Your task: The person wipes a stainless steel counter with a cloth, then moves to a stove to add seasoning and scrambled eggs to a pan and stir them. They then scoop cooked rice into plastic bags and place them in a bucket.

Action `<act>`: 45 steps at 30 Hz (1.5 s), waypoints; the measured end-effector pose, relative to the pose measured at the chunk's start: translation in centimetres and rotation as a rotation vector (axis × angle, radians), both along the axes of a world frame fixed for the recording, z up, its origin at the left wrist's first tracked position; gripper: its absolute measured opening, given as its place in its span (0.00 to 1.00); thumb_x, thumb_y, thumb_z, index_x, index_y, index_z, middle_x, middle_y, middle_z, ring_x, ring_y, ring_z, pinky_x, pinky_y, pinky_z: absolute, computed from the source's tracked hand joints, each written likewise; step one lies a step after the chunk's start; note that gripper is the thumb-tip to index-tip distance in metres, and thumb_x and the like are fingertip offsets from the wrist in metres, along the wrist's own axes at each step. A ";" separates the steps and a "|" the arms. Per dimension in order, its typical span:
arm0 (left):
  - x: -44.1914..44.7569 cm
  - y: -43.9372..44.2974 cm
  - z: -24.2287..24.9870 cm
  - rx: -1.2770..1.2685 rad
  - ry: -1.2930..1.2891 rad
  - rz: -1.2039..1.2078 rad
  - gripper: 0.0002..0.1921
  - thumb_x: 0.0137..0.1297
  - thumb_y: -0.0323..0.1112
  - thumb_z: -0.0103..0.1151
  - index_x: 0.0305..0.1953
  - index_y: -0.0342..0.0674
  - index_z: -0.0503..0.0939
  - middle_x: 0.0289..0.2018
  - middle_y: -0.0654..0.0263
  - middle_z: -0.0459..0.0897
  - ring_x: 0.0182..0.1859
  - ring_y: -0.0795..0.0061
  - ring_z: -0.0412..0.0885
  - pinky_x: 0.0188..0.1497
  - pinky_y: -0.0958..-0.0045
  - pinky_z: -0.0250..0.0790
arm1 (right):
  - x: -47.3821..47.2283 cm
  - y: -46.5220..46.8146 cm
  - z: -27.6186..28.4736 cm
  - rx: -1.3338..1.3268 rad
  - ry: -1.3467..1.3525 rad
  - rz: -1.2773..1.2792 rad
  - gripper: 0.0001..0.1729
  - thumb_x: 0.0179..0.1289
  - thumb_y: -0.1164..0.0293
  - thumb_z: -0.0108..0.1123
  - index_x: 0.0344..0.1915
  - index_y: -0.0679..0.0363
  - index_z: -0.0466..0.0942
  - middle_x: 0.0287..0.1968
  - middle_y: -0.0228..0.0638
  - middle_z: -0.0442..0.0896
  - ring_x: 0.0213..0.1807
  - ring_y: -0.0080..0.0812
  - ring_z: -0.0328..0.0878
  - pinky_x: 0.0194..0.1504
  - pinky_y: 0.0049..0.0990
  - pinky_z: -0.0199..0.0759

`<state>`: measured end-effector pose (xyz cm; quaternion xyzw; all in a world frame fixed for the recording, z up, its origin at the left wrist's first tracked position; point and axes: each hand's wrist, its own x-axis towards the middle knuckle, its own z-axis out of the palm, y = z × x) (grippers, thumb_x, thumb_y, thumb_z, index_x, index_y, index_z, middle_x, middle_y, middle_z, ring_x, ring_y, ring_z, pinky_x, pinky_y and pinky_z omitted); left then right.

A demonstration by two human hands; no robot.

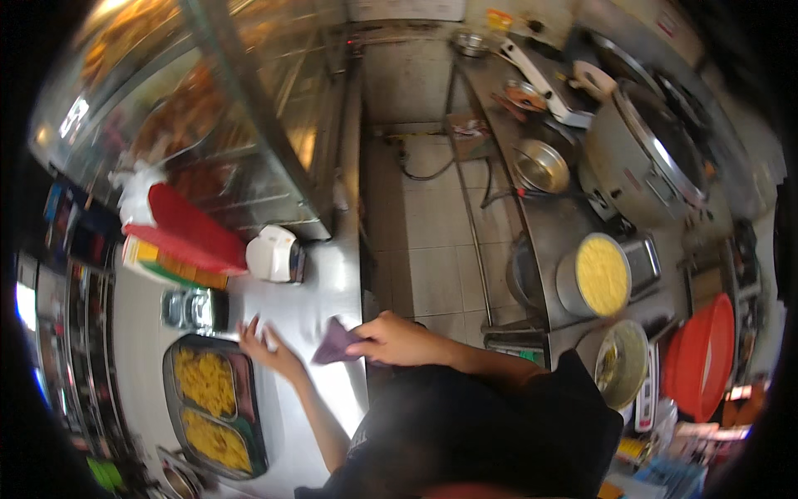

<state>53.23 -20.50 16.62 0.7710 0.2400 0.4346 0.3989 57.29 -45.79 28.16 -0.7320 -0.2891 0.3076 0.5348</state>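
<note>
My right hand [389,339] grips a bunched purple cloth [335,342] over the near edge of the stainless steel counter [280,399]. To its left, my left hand [268,349] hovers with fingers apart, holding nothing, close to a dark tray [259,430]. Two metal containers in that tray hold yellow food pieces [206,380]. Just above the tray lies a clear and black plastic container [194,309]. Beyond it, a white paper box [272,254] stands beside a red plastic object [193,234].
A glass display case [249,112] with fried food borders the counter. Across the tiled aisle, the steel table [499,118] carries a large pot [642,162], a pot of yellow contents [601,274], a metal bowl [622,365] and a red basin [699,358].
</note>
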 end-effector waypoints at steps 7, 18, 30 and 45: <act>-7.5 7.0 3.6 0.270 0.133 0.202 0.14 0.70 0.32 0.53 0.52 0.30 0.75 0.53 0.52 0.75 0.59 0.59 0.71 0.64 0.60 0.63 | 0.5 7.1 -2.8 0.262 -0.170 -0.183 0.13 0.61 0.70 0.63 0.40 0.69 0.78 0.26 0.50 0.78 0.23 0.37 0.75 0.30 0.33 0.68; 6.7 -3.8 9.3 0.353 -0.200 -0.116 0.09 0.70 0.28 0.51 0.47 0.31 0.73 0.51 0.54 0.72 0.52 0.66 0.75 0.51 0.69 0.73 | 9.9 -5.4 -15.0 0.101 -0.197 -0.526 0.13 0.62 0.66 0.63 0.41 0.64 0.79 0.32 0.44 0.85 0.33 0.41 0.83 0.38 0.34 0.76; 37.4 -24.9 10.6 -0.133 -0.111 -0.961 0.03 0.67 0.22 0.53 0.40 0.31 0.76 0.42 0.56 0.78 0.37 0.73 0.80 0.40 0.76 0.76 | 31.5 -28.6 -14.5 -0.252 -0.256 -1.006 0.07 0.64 0.71 0.58 0.35 0.64 0.78 0.28 0.35 0.83 0.31 0.24 0.80 0.34 0.25 0.71; 75.1 -42.1 2.7 -0.380 0.302 -1.453 0.04 0.68 0.27 0.55 0.39 0.33 0.79 0.35 0.66 0.80 0.34 0.80 0.79 0.37 0.78 0.72 | 61.4 -58.6 -5.4 -0.857 -0.358 -2.026 0.35 0.55 0.61 0.68 0.53 0.76 0.67 0.42 0.60 0.81 0.48 0.58 0.79 0.46 0.48 0.74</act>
